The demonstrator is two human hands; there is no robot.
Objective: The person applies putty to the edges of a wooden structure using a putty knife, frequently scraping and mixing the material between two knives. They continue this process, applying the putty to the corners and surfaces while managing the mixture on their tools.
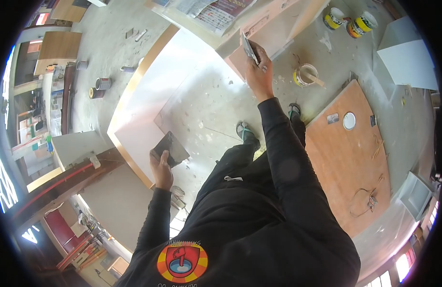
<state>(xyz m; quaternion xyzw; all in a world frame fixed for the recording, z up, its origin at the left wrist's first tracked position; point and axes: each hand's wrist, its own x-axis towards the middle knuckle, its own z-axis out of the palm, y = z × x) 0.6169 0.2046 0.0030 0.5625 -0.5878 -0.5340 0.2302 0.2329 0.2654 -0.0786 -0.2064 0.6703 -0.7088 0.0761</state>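
My left hand [162, 170] grips a dark, flat, roughly square scraper plate [171, 149], thumb on its face. Farther forward, my right hand [260, 71] is closed round a thin metal putty scraper [248, 48]. Its blade stands on edge beside the pinkish side panel [269, 34] of a cabinet-like piece; whether it touches the panel I cannot tell. To the left of my feet is a white panelled piece [149, 95] with a wooden edge. A tub of pale putty [305, 75] with a stick across it sits on the floor, right of my right hand.
Two yellow-labelled buckets [362, 25] stand at the upper right near a white box [407, 52]. A brown plywood board [350, 158] with a round white lid [349, 121] and wires lies at my right. Paint cans [103, 83] stand at the left; newspaper [214, 14] covers the cabinet top.
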